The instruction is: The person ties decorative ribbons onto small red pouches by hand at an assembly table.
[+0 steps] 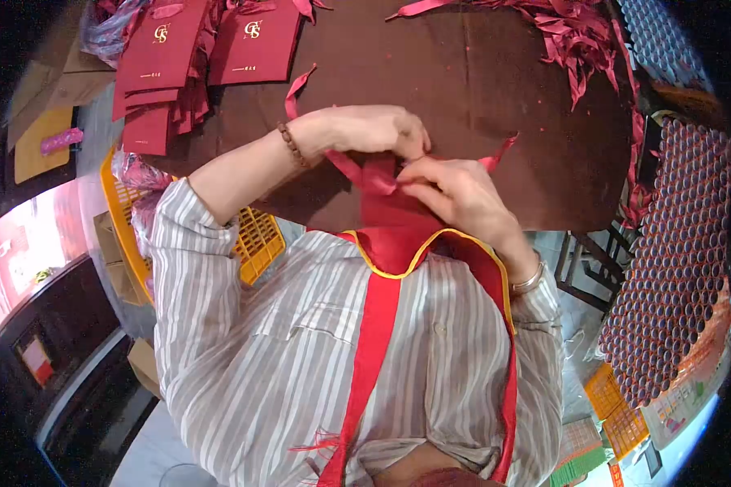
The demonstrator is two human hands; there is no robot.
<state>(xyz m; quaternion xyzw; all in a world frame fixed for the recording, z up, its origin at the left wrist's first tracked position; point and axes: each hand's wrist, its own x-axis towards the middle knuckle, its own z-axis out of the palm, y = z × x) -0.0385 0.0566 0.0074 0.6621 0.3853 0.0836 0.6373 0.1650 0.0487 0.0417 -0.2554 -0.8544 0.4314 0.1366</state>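
A small dark red paper bag is at the table's near edge, against the front of a red apron with yellow trim. A red ribbon crosses the top of the bag, its loose ends sticking up to the left and right. My left hand, palm down with a beaded bracelet on the wrist, has its fingers bent and closed on the ribbon above the bag. My right hand pinches the same ribbon between thumb and forefinger, just below the left fingertips. The fingers partly hide the ribbon's crossing.
Red gift bags with gold lettering lie in piles at the brown table's far left. Loose red ribbons are heaped at the far right. Yellow crates stand below the left side. Stacked patterned sheets are on the right.
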